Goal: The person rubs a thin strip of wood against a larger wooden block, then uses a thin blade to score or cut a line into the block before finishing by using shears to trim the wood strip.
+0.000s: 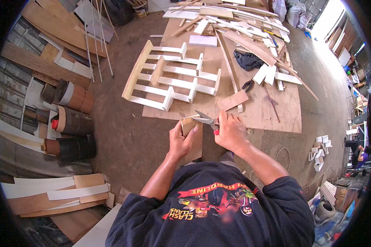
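In front of my body, my left hand (179, 142) is closed around the end of a light brown wooden board (189, 125), the thumb lying on its face. Scissors (206, 119) with grey metal blades and a bit of red at the handle are in my right hand (233, 132), whose fingers are wrapped round the grips. The blades stand apart at the board's upper edge, one reaching over it; I cannot tell whether they touch it. Beyond my hands a white and wooden slatted frame (177, 80) lies on a plywood sheet (259, 117).
Pliers (247, 85), a black plastic bag (248, 60) and a small board (233, 100) lie on the plywood, with piled wood strips (243, 24) behind. Rolls of sheet material (76, 123) stand left, above stacked boards (76, 193). White blocks (319, 153) and another person (362, 154) are right.
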{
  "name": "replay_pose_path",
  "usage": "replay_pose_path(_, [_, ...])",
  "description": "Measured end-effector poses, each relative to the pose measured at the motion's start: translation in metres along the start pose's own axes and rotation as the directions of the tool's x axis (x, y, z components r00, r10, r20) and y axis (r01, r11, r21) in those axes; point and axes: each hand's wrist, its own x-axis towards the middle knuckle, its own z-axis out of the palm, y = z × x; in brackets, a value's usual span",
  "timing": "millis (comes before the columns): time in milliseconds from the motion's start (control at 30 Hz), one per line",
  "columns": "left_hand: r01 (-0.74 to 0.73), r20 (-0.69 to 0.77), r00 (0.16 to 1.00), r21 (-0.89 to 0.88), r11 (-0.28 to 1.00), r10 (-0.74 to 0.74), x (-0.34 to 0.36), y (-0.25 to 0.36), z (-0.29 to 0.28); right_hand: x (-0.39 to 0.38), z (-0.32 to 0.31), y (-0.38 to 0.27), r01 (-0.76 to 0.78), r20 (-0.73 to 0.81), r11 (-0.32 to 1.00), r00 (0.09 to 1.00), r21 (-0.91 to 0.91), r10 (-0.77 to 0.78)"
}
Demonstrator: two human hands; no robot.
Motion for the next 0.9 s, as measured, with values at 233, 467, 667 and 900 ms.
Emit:
replay_pose_path(233, [0.065,0.032,0.997,-0.032,0.997,-0.064,-0.006,0.0,-0.001,-0.002,0.013,0.011,0.051,-0.083,0.999,0.995,-0.016,-0.052])
replay_pose_path(467, [0.14,0.0,0.989,-0.373,0.917,-0.15,-0.004,-0.005,0.007,0.0,0.008,0.018,-0.169,0.078,0.952,0.985,0.256,0.154])
replay_pose_path(667, [0.058,0.036,0.998,-0.538,0.841,-0.046,-0.004,-0.022,0.01,-0.017,-0.003,-0.009,-0.111,0.031,0.939,0.994,0.325,0.106])
replay_pose_path(900, [0.141,-0.006,0.988,-0.4,0.906,-0.156,-0.016,-0.042,0.031,-0.02,-0.006,-0.032,-0.076,-0.073,0.949,0.992,0.305,0.103])
